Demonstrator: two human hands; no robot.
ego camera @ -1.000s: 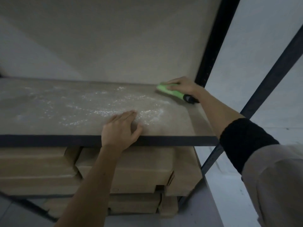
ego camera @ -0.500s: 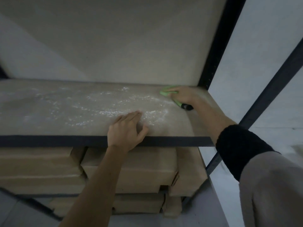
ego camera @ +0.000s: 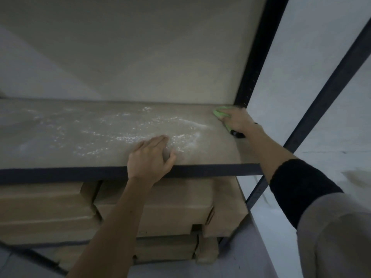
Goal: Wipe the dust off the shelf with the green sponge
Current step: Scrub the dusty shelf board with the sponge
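Change: right hand (ego camera: pixel 239 121) has carried green sponge (ego camera: pixel 219 112) further back, to the shelf board (ego camera: pixel 60 137) rear corner | left hand (ego camera: pixel 149 159) lies flat and empty on the board's front edge, likely bracing | right fingers press the sponge | dust (ego camera: pixel 130 135) mid-board, unwiped

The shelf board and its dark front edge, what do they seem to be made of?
The shelf board looks like matte pressed wood or fibreboard: flat, tan, no grain visible. The dark front edge seems painted metal, matching the upright post with its punched holes.
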